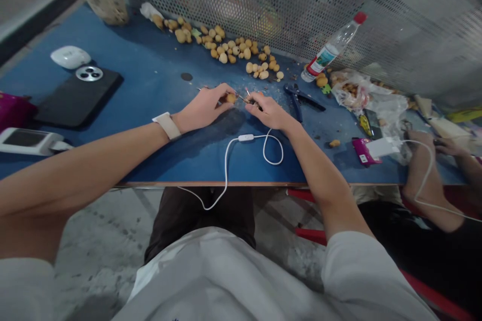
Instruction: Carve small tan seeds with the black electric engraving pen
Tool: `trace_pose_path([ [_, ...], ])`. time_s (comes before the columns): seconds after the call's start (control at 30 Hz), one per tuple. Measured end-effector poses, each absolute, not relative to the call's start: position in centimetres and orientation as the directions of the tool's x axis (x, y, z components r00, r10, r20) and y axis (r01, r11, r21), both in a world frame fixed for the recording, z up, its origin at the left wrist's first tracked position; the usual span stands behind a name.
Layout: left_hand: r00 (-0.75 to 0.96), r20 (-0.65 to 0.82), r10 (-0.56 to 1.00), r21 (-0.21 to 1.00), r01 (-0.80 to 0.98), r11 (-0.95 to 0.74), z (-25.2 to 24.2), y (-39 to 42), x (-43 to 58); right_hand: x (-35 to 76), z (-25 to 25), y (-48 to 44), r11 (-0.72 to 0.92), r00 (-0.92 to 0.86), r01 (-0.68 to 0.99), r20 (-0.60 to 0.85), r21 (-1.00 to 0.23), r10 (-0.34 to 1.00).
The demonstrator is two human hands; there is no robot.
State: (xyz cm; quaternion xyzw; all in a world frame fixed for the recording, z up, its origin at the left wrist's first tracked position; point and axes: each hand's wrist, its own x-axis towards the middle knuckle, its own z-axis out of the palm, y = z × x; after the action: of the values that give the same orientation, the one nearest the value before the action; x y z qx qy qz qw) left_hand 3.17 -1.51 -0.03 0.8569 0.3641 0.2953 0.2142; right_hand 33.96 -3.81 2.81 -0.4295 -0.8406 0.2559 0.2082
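Observation:
My left hand (209, 107), with a pale watch band on its wrist, pinches a small yellow-brown gourd (231, 98) between thumb and fingers. A thin rod end sticks out behind the left fingers. Just to the right, my right hand (267, 109) closes round a slim dark tool, mostly hidden by the fingers, with its thin metal tip (241, 96) pointing at the gourd. A white cord with an inline switch (246, 137) loops on the table below this hand. Dark blue pliers (301, 99) lie right of my right hand.
Many small gourds (226, 50) line the mesh panel (241, 0). A water bottle (333, 50) leans there. Plastic bags (350, 90) lie at right, near a co-worker's hands (433, 143). A phone (81, 95), white case (70, 56) and white device (30, 141) lie left on the blue table (158, 80).

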Motion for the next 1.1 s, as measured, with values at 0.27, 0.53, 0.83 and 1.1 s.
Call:
trace_pose_path([
  [0.27,0.552,0.374,0.746,0.592,0.477,-0.65,-0.7,-1.1,3.2,33.8,2.9,-3.9,0.479,-0.532,0.613,0.12,-0.628,0.838],
  [0.53,0.563,0.356,0.746,0.578,0.494,-0.65,-0.1,-1.5,3.2,33.7,3.0,-4.0,0.47,-0.525,0.612,0.117,-0.636,0.843],
  [0.83,0.564,0.374,0.736,0.601,0.457,-0.656,-0.2,-1.4,3.2,33.7,2.7,-3.8,0.483,-0.528,0.62,0.127,-0.618,0.839],
  [1.1,0.553,0.365,0.749,0.593,0.482,-0.645,-0.2,-1.5,3.3,33.6,3.0,-4.1,0.479,-0.534,0.619,0.114,-0.622,0.838],
])
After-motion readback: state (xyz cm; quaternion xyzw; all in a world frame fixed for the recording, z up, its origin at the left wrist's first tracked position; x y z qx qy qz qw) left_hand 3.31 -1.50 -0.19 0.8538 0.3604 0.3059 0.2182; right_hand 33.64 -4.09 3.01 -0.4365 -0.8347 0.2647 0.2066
